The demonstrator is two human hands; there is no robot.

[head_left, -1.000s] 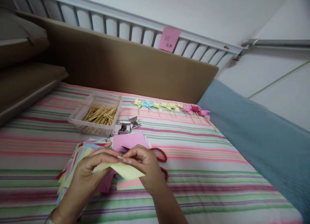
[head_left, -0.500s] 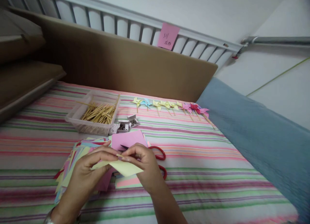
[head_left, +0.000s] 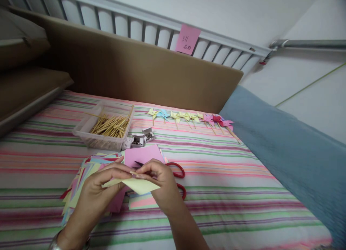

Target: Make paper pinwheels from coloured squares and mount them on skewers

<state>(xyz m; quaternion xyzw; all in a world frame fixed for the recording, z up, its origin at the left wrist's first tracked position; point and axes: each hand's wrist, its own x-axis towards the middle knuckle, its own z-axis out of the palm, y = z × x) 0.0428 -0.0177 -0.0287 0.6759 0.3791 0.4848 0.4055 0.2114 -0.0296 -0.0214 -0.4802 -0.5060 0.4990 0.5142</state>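
Note:
A pale yellow paper piece (head_left: 142, 186) is held up between both hands over the papers. My left hand (head_left: 104, 183) pinches its left part with fingers closed. My right hand (head_left: 159, 178) grips it from the other side, fingertips meeting the left ones, where a small bit of folded paper or stick end shows; I cannot tell which. Below lie a stack of coloured paper sheets (head_left: 88, 170) and a pink sheet (head_left: 144, 153). Red-handled scissors (head_left: 180, 170) rest under and beside my right hand, their blades partly hidden.
A clear plastic box (head_left: 81, 132) of wooden sticks (head_left: 110, 127) stands behind the papers, next to small boxes of metal pins (head_left: 138, 141). Finished paper pinwheels (head_left: 185, 116) lie in a row along the back. A cardboard panel (head_left: 140, 73) borders the striped cloth (head_left: 232, 206).
Both hands keep their grip in almost the same place. The yellow paper's lower edge has shifted up very slightly.

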